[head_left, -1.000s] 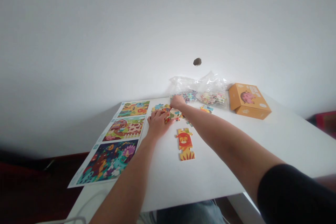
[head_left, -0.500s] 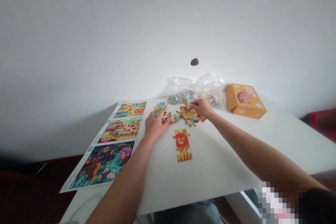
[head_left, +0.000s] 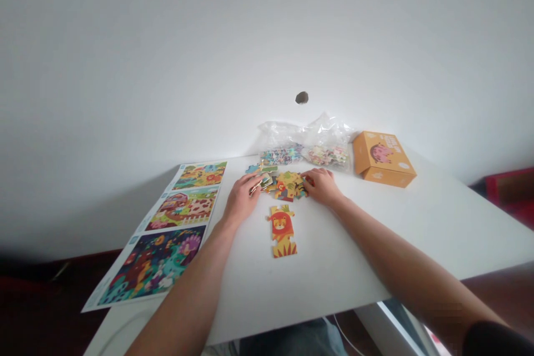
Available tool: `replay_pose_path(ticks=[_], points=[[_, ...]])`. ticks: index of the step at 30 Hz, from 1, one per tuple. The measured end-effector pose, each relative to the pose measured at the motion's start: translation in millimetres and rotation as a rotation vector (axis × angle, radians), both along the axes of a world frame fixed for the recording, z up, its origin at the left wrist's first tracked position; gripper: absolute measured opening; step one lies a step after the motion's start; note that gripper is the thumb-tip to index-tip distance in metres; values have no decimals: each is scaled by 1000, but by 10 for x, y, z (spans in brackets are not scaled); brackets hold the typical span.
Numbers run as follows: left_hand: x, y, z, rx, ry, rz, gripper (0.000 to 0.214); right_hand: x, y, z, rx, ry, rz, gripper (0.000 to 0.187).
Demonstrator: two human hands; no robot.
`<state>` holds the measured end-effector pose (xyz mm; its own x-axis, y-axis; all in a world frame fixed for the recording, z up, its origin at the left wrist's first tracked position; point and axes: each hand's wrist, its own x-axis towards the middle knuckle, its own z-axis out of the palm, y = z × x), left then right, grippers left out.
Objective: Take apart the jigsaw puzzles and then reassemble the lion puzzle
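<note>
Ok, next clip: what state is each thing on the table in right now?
Pile of pieces: loose, heaped, unjoined.
Left hand: palm down, fingertips on the pile's left edge.
Right hand: palm down at the pile's right edge.
Lion pieces: joined, flat, apart from the pile.
Plastic bags: holding pieces.
Orange box: shut.
Picture sheet: flat along the table's left edge.

Loose puzzle pieces (head_left: 287, 184): colourful small heap, flat on white table; joined lion pieces (head_left: 282, 231) just nearer.

A black sleeve (head_left: 496, 340) tops the bare right forearm (head_left: 396, 270); blue-grey trousers (head_left: 292, 343) show below.
</note>
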<state>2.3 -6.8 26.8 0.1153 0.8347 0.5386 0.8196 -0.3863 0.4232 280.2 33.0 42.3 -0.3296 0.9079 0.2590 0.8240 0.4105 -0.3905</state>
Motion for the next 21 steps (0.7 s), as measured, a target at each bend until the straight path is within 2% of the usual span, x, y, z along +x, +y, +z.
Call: replay_pose_path(ticks=[3, 6, 10, 12, 14, 16, 18, 21], points=[[-56, 33, -29, 69, -13, 74, 36, 3, 4, 15, 3, -13, -84, 33], [-75, 32, -31, 49, 62, 163, 37, 6, -9, 24, 32, -4, -113, 31], [85, -89, 89, -41, 221, 198, 43, -45, -35, 8, 37, -36, 109, 50], [210, -172, 170, -96, 289, 105, 46, -81, -47, -8, 4, -80, 183, 49], [309, -228, 222, -174, 350, -100, 44, -105, -52, -21, -11, -83, 197, 44], [354, -242, 230, -213, 360, -210, 40, -111, -44, -28, -3, -56, 191, 40], [349, -219, 202, -206, 330, -215, 36, -104, -24, -29, -2, -31, 167, 34], [302, -171, 144, -160, 265, -145, 31, -84, 17, -29, -1, -29, 107, 25]])
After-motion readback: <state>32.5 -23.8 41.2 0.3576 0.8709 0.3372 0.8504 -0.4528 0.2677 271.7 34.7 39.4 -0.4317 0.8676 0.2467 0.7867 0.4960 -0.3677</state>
